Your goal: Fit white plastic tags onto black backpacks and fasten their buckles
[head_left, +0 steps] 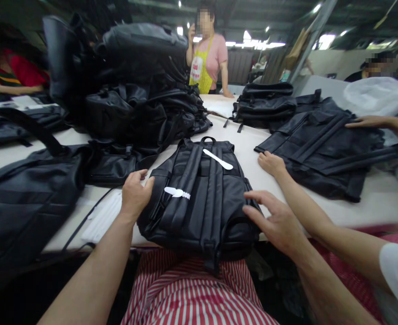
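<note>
A black backpack (199, 207) lies on the table in front of me, its shoulder straps facing up and its top loop pointing away. One white notched strip (218, 160) rests across the upper right strap. A second white piece (177, 193), folded or doubled, sits on the left strap. At the bag's left edge is my left hand (136, 194), thumb and fingers apart, holding nothing. My right hand (276, 221) is by the right side, thumb and fingers spread; whether the fingertips touch the bag I cannot tell.
Black bags are piled (134, 90) at the back left, with another bag (25, 203) at near left beside white strips (104, 216). On the right, a co-worker's hands (271, 163) are at another black backpack (324, 144). A person in a yellow apron (200, 67) stands behind the table.
</note>
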### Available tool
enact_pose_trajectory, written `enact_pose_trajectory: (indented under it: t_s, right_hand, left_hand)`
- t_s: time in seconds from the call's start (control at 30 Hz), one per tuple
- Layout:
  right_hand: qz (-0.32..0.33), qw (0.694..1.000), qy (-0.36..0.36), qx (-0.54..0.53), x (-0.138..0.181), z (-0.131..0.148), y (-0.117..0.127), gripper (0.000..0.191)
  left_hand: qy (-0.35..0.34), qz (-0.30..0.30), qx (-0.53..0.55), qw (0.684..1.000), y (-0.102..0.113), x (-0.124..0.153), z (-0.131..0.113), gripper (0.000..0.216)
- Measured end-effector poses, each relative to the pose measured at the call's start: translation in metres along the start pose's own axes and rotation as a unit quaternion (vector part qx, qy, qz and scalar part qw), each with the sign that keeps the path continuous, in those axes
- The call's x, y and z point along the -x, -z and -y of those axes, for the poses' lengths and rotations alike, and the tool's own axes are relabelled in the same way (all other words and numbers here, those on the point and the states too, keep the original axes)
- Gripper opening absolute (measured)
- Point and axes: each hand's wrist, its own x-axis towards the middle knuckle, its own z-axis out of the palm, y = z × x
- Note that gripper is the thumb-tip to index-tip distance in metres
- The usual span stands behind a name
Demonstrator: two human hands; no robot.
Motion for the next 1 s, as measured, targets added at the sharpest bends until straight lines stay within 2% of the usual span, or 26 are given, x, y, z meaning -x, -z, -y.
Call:
enact_pose_trajectory:
  t_s: [0.07,0.13,0.2,0.33,0.5,0.63,0.73,0.8,0.9,1.0]
  right_hand:
    - [0.102,0.989,0.1,0.026,0.024,0.023,-0.001,0.029]
    - [0.151,0.972,0.162,0.078,0.043,0.032,-0.013,0.037]
    - [0.14,0.966,0.18,0.119,0.054,0.03,-0.031,0.04]
    - [0.077,0.973,0.168,0.139,0.06,0.018,-0.057,0.029]
    - [0.014,0.982,0.14,0.128,0.063,0.022,-0.061,0.023]
    - [-0.002,0.985,0.131,0.112,0.064,0.024,-0.059,0.013]
    - [-0.004,0.987,0.127,0.098,0.063,0.024,-0.059,0.011]
    - [-0.002,0.988,0.122,0.09,0.063,0.024,-0.059,0.012]
    - [0.004,0.99,0.116,0.085,0.064,0.023,-0.061,0.012]
    - [0.007,0.99,0.115,0.084,0.065,0.021,-0.063,0.012]
  left_hand:
    - [-0.046,-0.026,0.061,0.997,0.023,0.023,-0.016,0.028]
    - [-0.051,-0.023,0.114,0.992,0.043,0.047,-0.029,0.02]
    - [-0.034,0.009,0.163,0.986,0.058,0.069,-0.035,0.016]
    - [-0.002,0.075,0.177,0.981,0.07,0.098,-0.033,0.014]
    - [0.021,0.151,0.192,0.97,0.076,0.118,-0.037,0.016]
    - [0.015,0.211,0.186,0.959,0.076,0.126,-0.041,0.017]
    - [0.02,0.194,0.123,0.973,0.068,0.125,-0.035,0.019]
    - [0.013,0.168,0.077,0.983,0.059,0.122,-0.03,0.032]
    - [-0.059,0.14,0.018,0.988,0.049,0.116,-0.028,0.052]
    - [-0.188,0.152,-0.01,0.97,0.042,0.111,-0.03,0.061]
